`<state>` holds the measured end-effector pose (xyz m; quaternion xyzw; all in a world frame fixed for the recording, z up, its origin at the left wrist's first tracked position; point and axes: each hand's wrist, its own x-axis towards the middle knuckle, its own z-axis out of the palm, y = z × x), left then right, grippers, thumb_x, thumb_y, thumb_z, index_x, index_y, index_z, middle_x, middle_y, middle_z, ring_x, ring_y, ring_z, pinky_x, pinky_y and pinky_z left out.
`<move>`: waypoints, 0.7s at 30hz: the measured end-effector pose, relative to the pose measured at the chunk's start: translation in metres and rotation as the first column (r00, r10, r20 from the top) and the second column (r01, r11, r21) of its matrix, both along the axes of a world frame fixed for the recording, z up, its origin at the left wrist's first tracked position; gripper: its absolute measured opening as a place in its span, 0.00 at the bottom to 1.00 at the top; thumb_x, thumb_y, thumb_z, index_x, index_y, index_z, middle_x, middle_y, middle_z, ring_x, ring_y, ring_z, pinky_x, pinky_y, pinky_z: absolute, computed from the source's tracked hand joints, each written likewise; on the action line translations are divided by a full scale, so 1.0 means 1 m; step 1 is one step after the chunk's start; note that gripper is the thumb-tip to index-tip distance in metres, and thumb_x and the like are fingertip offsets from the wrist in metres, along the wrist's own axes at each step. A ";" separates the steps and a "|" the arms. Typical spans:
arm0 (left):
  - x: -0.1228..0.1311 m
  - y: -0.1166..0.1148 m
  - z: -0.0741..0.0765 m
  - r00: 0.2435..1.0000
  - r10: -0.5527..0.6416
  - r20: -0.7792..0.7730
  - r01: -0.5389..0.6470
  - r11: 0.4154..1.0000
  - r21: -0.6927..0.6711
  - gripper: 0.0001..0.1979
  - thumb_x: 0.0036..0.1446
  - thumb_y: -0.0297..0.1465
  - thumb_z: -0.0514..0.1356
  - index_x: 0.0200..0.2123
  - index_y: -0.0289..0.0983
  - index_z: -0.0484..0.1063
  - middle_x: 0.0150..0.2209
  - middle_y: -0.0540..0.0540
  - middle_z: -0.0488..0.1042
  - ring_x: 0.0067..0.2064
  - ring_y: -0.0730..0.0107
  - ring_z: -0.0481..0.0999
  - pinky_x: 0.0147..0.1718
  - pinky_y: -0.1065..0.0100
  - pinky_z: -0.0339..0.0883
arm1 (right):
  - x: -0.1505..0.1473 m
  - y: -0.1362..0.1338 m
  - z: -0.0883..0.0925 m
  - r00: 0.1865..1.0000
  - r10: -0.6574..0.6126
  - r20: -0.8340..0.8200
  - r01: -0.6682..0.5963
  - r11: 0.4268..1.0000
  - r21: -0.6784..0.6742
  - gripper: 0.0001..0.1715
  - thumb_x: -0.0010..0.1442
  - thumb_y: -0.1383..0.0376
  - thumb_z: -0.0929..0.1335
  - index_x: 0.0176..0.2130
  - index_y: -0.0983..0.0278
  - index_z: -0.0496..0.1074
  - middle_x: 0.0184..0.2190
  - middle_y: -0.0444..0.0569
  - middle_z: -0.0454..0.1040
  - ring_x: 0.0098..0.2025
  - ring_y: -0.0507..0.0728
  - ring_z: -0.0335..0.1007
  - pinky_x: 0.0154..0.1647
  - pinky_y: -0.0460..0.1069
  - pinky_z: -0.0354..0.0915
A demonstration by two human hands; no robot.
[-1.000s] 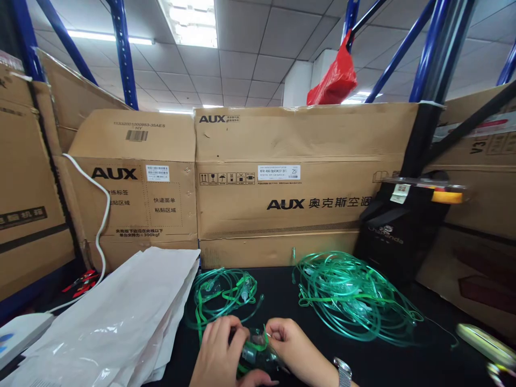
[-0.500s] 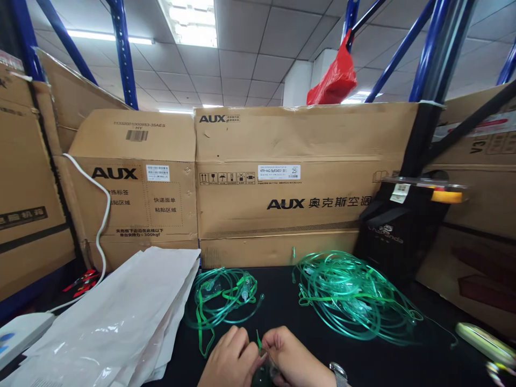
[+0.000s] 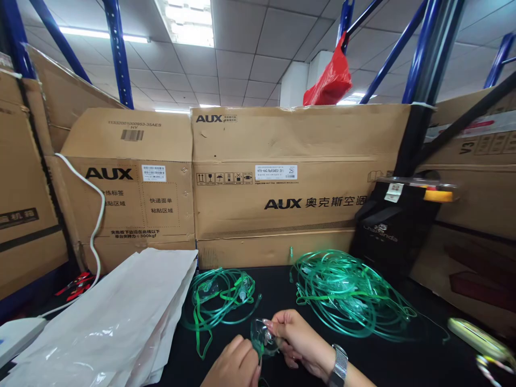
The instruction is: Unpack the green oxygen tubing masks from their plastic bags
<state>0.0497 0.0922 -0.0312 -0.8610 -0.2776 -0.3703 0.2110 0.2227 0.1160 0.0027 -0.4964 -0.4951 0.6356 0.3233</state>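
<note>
A clear, green-tinted oxygen mask (image 3: 257, 332) is held low at the front of the black table. My right hand (image 3: 296, 338), with a watch at the wrist, pinches the mask's edge near a small metal strip. My left hand (image 3: 236, 363) is closed at the mask's lower side, where a bit of green strap shows; its fingertips are partly hidden. Beyond my left hand lies a coiled mask set (image 3: 226, 295) with green tubing and strap. To the right, a larger heap of green tubing (image 3: 350, 295) has more mask parts in it.
White plastic bags (image 3: 121, 317) are stacked at the left, beside a white cable (image 3: 99, 226). Cardboard boxes (image 3: 282, 140) wall off the back. At the right stand a black bag (image 3: 379, 236) and a rack post (image 3: 417, 123); a yellow-green object (image 3: 478, 338) lies at the right edge.
The mask has been lifted and turned further into view between my hands. My right hand has risen and moved right; my left hand is slightly lower. The view has shifted slightly.
</note>
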 end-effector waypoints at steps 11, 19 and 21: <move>-0.005 0.005 -0.010 0.996 -0.071 0.052 0.079 0.983 -0.166 0.12 0.56 0.23 0.44 0.25 0.39 0.61 0.22 0.49 0.70 0.26 0.70 0.71 0.32 0.70 0.70 | 0.004 0.008 -0.005 0.997 -0.068 -0.027 0.069 0.998 0.010 0.22 0.44 0.52 0.69 0.20 0.62 0.54 0.06 0.30 0.50 0.08 0.40 0.36 0.10 0.40 0.46; 0.000 0.003 -0.010 0.930 0.037 0.366 0.271 0.605 -0.749 0.13 0.59 0.36 0.45 0.24 0.40 0.57 0.19 0.54 0.63 0.21 0.75 0.64 0.23 0.75 0.60 | -0.008 0.006 -0.011 0.996 -0.045 0.080 0.033 0.988 0.154 0.25 0.43 0.45 0.66 0.22 0.61 0.57 0.04 0.31 0.52 0.06 0.44 0.41 0.07 0.41 0.50; 0.002 0.002 -0.009 0.900 0.078 0.428 0.352 0.448 -0.822 0.15 0.56 0.42 0.48 0.26 0.39 0.59 0.19 0.55 0.61 0.20 0.77 0.61 0.21 0.76 0.57 | -0.015 0.003 -0.015 0.992 -0.045 0.119 0.022 0.982 0.186 0.24 0.44 0.44 0.66 0.22 0.61 0.58 0.04 0.32 0.52 0.06 0.45 0.43 0.06 0.41 0.47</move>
